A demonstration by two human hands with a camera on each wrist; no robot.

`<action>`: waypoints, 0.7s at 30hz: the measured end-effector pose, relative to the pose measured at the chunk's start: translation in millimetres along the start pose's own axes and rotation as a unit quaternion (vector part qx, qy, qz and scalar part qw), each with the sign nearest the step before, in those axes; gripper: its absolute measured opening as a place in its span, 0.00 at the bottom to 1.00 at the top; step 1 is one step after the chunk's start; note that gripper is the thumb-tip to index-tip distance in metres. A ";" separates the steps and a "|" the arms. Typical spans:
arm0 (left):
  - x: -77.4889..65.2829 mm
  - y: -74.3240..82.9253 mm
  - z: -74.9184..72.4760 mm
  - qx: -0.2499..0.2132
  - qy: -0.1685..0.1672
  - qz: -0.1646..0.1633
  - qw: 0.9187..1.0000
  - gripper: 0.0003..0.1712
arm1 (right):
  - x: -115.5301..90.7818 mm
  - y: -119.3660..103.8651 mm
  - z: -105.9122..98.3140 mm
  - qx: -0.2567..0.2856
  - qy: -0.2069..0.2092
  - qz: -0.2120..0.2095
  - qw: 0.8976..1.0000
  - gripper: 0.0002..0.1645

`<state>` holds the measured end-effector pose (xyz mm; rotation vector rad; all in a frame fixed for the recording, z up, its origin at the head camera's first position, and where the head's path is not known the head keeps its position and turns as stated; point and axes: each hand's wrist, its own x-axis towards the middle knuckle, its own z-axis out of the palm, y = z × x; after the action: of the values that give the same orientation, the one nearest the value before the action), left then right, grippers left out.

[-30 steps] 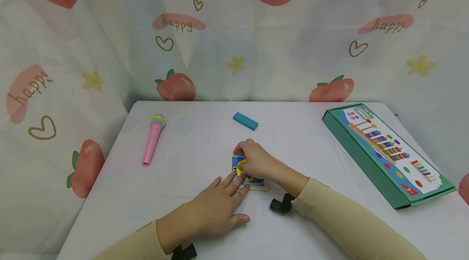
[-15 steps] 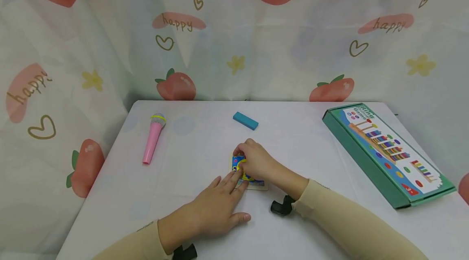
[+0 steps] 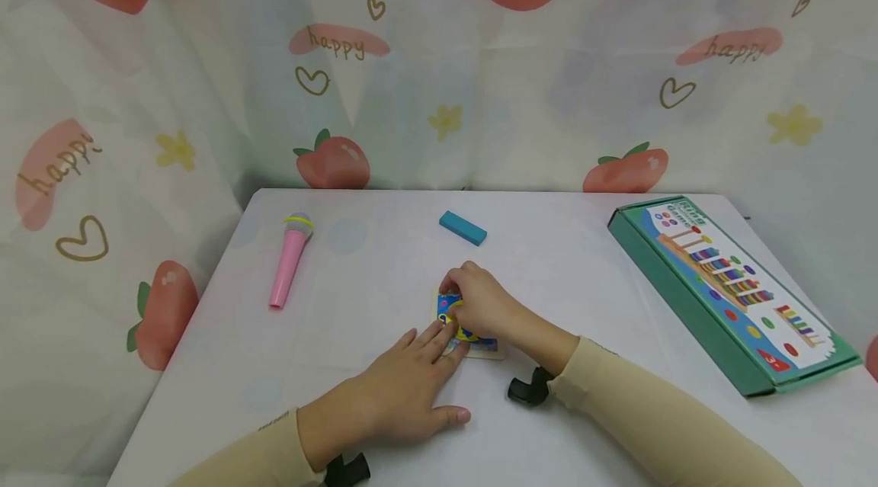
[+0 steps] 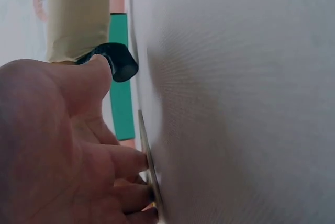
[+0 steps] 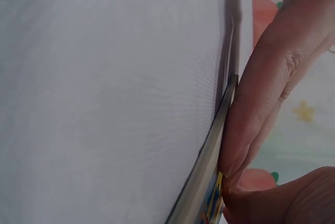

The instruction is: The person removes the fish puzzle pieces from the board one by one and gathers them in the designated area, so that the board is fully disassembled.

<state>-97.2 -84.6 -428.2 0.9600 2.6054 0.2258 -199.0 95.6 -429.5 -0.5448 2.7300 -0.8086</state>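
A small flat wooden board (image 3: 485, 345) with a blue and yellow picture lies on the table, partly covered by both hands. My left hand (image 3: 405, 399) lies palm down, its straight fingertips resting on the board's near left part and its thumb out on the cloth. My right hand (image 3: 485, 308) is over the board's far right part, with curled fingers and thumb pinching at the picture. In the right wrist view, thumb and fingertips meet right at the face of the board (image 5: 210, 150); I cannot tell whether a separate piece is between them. The left wrist view shows the board (image 4: 148, 150) edge-on under the fingertips.
Beyond the board lies a blue block (image 3: 463, 228). A pink toy microphone (image 3: 289, 262) lies at the far left. At the right sits a green box (image 3: 734, 293) with a colourful printed lid. Black wrist mounts (image 3: 530, 388) hang under both sleeves. A patterned curtain (image 3: 521, 91) hangs behind.
The left fingers have shifted slightly over the near left part of the board. The right hand keeps nearly the same place and pinch.
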 end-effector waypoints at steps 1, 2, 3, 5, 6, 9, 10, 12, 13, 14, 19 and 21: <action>-0.2 -0.4 -0.9 -0.002 -0.002 0.002 1.000 0.53 | 0.1 0.2 0.4 -0.001 -0.001 -0.001 1.000 0.15; -0.4 -0.8 -2.1 -0.005 -0.004 0.003 1.000 0.53 | 0.1 0.4 0.7 -0.003 -0.003 -0.001 1.000 0.15; -0.4 -1.1 -3.5 -0.008 -0.005 0.003 1.000 0.53 | 0.0 0.5 1.1 -0.006 -0.004 -0.002 1.000 0.14; -0.6 -1.1 -6.8 -0.009 -0.009 0.002 1.000 0.52 | -0.5 0.2 1.4 -0.009 -0.005 -0.001 1.000 0.14; -0.6 -1.0 -8.4 -0.009 -0.010 0.002 1.000 0.52 | -0.8 -0.1 1.3 -0.009 -0.004 -0.001 1.000 0.15; -0.8 0.9 -11.7 -0.009 -0.011 0.002 1.000 0.51 | -2.5 -0.9 0.9 -0.013 -0.001 0.001 1.000 0.16; -1.1 1.7 -12.3 -0.007 -0.011 0.002 1.000 0.52 | -3.1 -1.1 0.6 -0.013 0.001 0.001 1.000 0.16; -1.0 2.9 -12.2 -0.006 -0.012 0.000 1.000 0.52 | -4.4 -1.8 -0.1 -0.014 0.005 0.002 1.000 0.16; -0.8 3.3 -11.6 -0.006 -0.013 -0.002 1.000 0.52 | -4.9 -2.1 -0.4 -0.016 0.005 0.002 1.000 0.15; -0.6 3.4 -10.8 -0.004 -0.013 -0.002 1.000 0.52 | -5.5 -2.6 -0.7 -0.017 0.007 0.002 1.000 0.14; 1.3 1.8 -7.0 0.001 -0.011 -0.005 1.000 0.52 | -6.8 -5.6 -1.3 -0.015 0.021 0.007 1.000 0.14; 1.4 1.3 -6.3 0.000 -0.010 -0.004 1.000 0.52 | -7.1 -6.9 -1.0 -0.008 0.027 0.012 1.000 0.13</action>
<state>-99.8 -82.9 -422.3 0.9463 2.5907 0.2121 -191.0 93.7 -423.9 -0.4988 2.7888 -0.8085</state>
